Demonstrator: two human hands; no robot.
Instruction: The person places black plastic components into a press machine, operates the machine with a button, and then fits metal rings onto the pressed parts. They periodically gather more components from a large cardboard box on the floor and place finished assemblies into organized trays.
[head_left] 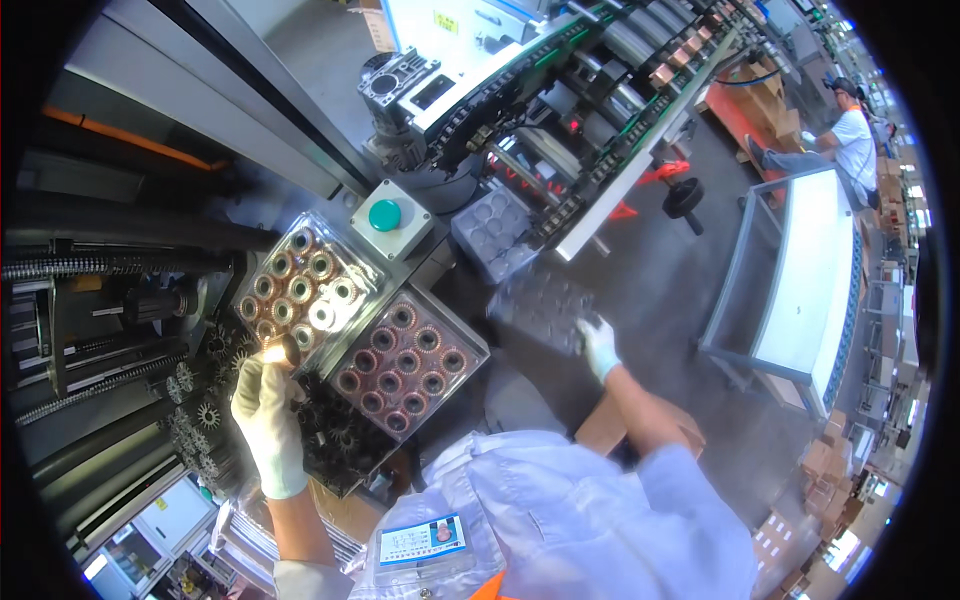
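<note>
My left hand (pixel 268 415), in a white glove, pinches a round copper-coloured part (pixel 284 347) at the near corner of a clear plastic tray. That tray (pixel 362 262) holds several copper-coloured toothed rings with dark centres. Partly beside and below it lies a second clear tray (pixel 470 343), also filled with such rings. Out to the right, my right hand (pixel 600 348), gloved too, grips the edge of a clear moulded plastic tray (pixel 540 308), which is blurred by motion. A similar tray (pixel 492 235) with bare round pockets rests near the conveyor.
A grey box with a green push button (pixel 385 215) stands just behind the trays. Dark gear-like parts (pixel 345 430) lie below them. A roller conveyor (pixel 600 110) carries copper-coloured pieces at the back. On the right are a white-topped table (pixel 800 270) and a seated person (pixel 850 150).
</note>
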